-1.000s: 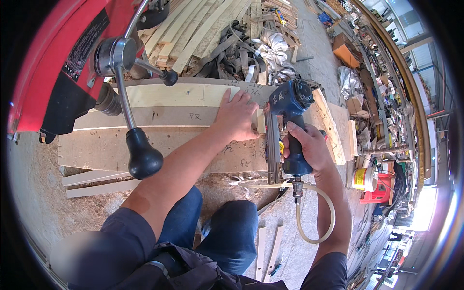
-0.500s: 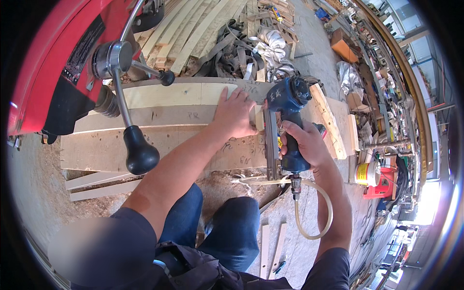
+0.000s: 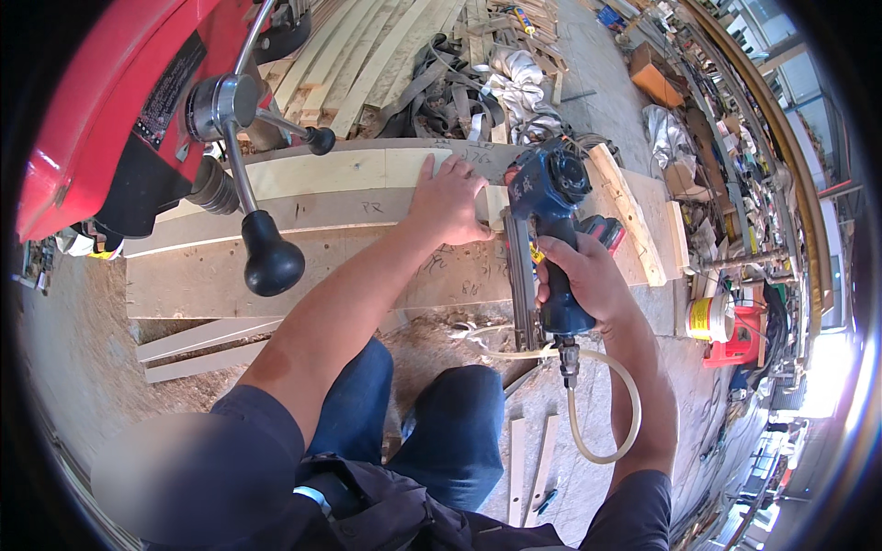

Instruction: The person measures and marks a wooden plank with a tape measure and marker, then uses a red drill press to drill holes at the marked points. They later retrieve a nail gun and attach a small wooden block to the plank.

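Observation:
My right hand is wrapped round the grip of a dark blue pneumatic nail gun. A pale air hose loops from the bottom of its handle. The gun's nose end is against or close to the right end of a pale wooden strip; exact contact is hidden. My left hand lies spread over that strip just left of the gun, fingers pointing away and thumb out toward the gun. The strip rests along a wide board with pencil marks and small holes.
At the left, a red machine reaches over the boards, its lever ending in a black knob. A rough timber piece and a battery tool lie right of the gun. Behind are stacked planks and dark straps.
The whole view has shifted slightly. Both hands keep nearly the same place on the strip and the nail gun, and the gun's handle leans a little differently.

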`<state>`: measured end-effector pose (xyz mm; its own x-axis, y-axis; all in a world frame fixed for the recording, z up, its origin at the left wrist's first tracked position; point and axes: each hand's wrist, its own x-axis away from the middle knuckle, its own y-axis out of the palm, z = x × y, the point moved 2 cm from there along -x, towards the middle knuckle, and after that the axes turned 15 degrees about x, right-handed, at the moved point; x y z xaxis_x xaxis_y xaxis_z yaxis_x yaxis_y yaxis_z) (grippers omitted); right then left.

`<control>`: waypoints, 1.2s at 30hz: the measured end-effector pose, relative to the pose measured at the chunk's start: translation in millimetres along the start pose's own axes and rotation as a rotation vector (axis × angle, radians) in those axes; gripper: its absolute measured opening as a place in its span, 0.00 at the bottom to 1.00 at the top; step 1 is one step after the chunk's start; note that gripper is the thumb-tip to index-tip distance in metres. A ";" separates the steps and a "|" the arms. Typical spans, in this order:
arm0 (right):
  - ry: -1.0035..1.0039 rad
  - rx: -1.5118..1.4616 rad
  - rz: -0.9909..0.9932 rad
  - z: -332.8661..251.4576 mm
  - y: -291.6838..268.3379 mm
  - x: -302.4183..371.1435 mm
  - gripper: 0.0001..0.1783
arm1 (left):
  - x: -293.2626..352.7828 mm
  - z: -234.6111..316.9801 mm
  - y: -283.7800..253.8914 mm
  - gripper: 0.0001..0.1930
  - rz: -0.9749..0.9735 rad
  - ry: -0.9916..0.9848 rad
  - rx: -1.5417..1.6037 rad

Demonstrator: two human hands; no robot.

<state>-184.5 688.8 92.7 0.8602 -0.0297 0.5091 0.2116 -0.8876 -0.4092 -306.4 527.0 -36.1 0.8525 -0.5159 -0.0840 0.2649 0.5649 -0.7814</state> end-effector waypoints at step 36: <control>0.272 0.529 0.319 285.9 68.4 193.5 0.38 | 226.7 -18.7 -60.8 0.33 0.210 0.247 0.196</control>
<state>129.1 753.7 -53.3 0.7852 -0.4294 0.4461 0.2252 -0.4732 -0.8517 -137.6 363.7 -19.2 0.7691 -0.5020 -0.3955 0.1976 0.7753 -0.5999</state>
